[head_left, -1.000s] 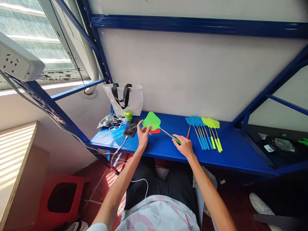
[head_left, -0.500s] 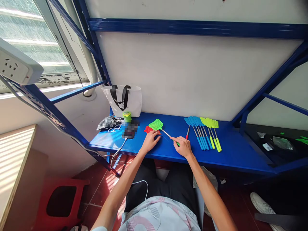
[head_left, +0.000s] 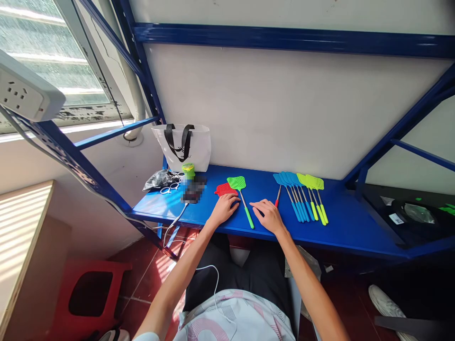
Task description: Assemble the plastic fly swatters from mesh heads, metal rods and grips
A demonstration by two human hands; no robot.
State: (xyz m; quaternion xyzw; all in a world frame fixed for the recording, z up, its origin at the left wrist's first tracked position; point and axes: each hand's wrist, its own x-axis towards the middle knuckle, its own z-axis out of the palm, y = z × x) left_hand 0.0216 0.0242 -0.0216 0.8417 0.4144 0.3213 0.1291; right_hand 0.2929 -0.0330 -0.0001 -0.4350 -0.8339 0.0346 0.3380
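Since the earlier frame, the green fly swatter (head_left: 236, 182) has swung round and now lies flat with its handle toward the person, and the right hand (head_left: 268, 217) has let go of it. A blue metal shelf (head_left: 337, 232) runs across the view beneath a white wall (head_left: 284, 109), with a red stool (head_left: 90, 293) down on the floor at 7 o'clock.

Both arms reach onto the shelf, and the hands are side by side at its front edge, arranging swatters. The right hand is released, resting palm down with its fingers spread, just beside the green handle. The left hand (head_left: 223, 209) lies palm down at the foot of the red swatter (head_left: 225, 189), whose handle is hidden; whether it grasps that handle, I cannot tell.

Both swatters lie at 12 o'clock from the hands, with a row of blue swatters (head_left: 293, 199) and lime swatters (head_left: 313, 199) at 2 o'clock. At 11 o'clock, a white tote bag (head_left: 188, 154) stands against the wall, its contents out of sight. Beside it are a green-topped tub (head_left: 188, 170), a black plastic bag (head_left: 159, 180) and white-handled scissors (head_left: 168, 190).
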